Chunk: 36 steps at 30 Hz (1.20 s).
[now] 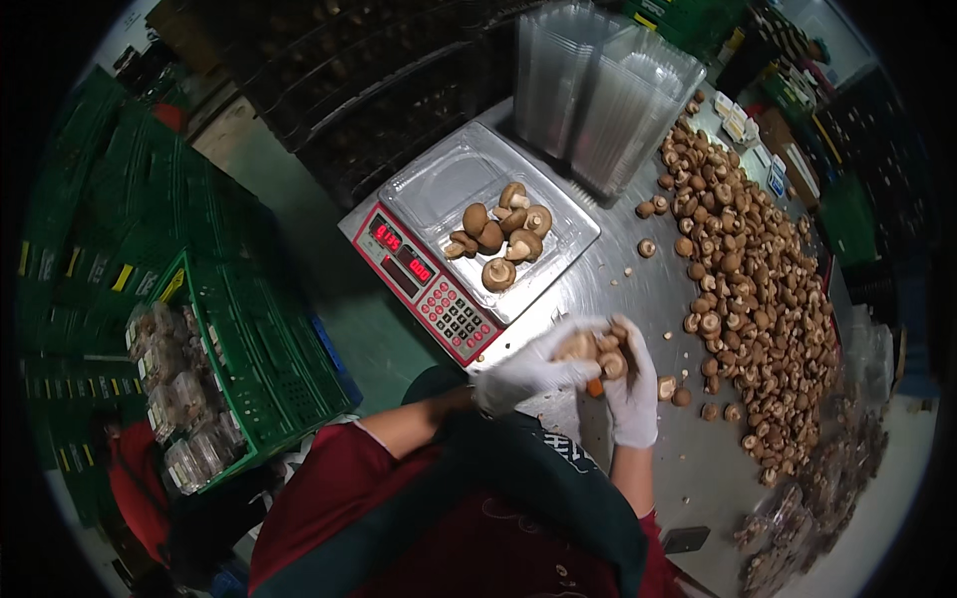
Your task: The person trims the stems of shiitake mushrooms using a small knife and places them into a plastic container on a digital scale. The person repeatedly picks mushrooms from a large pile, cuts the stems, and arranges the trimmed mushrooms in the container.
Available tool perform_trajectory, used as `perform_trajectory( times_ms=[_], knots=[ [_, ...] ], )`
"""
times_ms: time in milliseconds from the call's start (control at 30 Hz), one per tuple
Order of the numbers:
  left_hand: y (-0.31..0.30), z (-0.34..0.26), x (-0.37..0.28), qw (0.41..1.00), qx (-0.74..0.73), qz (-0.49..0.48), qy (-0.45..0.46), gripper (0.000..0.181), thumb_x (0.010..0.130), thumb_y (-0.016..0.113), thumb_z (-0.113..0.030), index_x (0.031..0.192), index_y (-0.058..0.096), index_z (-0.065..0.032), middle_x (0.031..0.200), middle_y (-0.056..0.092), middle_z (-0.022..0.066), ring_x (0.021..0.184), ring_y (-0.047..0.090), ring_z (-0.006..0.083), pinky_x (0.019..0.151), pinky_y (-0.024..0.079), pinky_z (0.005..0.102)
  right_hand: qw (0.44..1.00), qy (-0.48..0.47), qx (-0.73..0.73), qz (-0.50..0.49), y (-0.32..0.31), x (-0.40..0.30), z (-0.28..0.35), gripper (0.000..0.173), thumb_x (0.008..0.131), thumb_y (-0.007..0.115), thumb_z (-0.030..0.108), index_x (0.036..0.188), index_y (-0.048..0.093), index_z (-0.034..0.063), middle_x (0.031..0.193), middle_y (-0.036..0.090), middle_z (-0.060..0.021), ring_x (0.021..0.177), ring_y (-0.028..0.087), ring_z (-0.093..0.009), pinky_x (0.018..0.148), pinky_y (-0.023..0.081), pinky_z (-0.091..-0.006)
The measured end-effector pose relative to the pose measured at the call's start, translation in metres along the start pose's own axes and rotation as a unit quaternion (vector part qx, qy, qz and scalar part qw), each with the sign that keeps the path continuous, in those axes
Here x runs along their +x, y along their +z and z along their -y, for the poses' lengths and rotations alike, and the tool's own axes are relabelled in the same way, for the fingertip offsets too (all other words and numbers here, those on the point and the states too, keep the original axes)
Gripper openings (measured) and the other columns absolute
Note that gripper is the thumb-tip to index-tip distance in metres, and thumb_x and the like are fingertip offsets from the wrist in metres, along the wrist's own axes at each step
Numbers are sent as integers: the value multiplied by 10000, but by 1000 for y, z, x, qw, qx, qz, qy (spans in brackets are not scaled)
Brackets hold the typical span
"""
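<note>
Both my hands wear white gloves and are cupped together around several brown-capped mushrooms [585, 348], just off the lower right corner of the scale. My left hand [523, 374] supports them from the left, and my right hand [634, 389] closes them in from the right. A small orange object [594, 387] shows below the mushrooms, mostly hidden. On the digital scale [516, 303] lies an open clear plastic clamshell [434, 183]. Several loose mushrooms [499, 275] sit in its nearer half. Red digits glow on the scale's display [401, 250].
A large heap of mushrooms [748, 291] covers the steel table [635, 291] at right. Stacked clear containers [628, 97] stand behind the scale. A green crate [277, 366] with packed punnets [172, 374] is at left. Filled packs [792, 516] lie at lower right. A person [138, 478] is at lower left.
</note>
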State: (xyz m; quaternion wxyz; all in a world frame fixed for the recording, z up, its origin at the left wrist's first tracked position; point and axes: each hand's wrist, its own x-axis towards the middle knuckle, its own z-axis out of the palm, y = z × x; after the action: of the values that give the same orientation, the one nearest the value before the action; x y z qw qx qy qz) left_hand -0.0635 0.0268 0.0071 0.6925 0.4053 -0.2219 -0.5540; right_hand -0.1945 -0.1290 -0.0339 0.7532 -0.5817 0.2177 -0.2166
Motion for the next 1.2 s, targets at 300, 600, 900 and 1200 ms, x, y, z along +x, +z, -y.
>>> perform_trajectory(
  times_ms=[300,600,900,1200],
  knots=[
    [-78,-75,6,545,784,-284,88,868,771,766,-409,1478,378,-88,1088,534,126,975,571,313,814,463,434,922,-231,-309,22,125,137,25,346,943,615,270,1231,612,77,1200,587,-135,1073,595,-224,887,488,-323],
    [-93,-60,-6,619,691,-301,219,948,717,847,-289,1501,353,-88,1234,505,159,1087,532,311,922,458,404,956,-170,-234,53,93,125,7,481,938,626,160,1386,506,35,1379,523,-148,1270,517,-240,1067,407,-354],
    [-95,-70,-15,902,-73,-285,317,408,865,532,0,1273,535,16,1186,555,132,1105,578,228,975,498,344,991,21,-112,-66,14,58,-16,280,973,559,111,1215,621,-17,1110,640,-90,1013,628,-161,880,516,-297],
    [-24,45,18,812,483,-143,296,374,927,561,-50,1284,512,50,1208,576,180,1073,620,252,923,525,341,880,-294,-362,85,39,6,3,717,700,830,154,1344,535,47,1273,546,-158,1177,551,-340,1000,451,-405]
  ],
)
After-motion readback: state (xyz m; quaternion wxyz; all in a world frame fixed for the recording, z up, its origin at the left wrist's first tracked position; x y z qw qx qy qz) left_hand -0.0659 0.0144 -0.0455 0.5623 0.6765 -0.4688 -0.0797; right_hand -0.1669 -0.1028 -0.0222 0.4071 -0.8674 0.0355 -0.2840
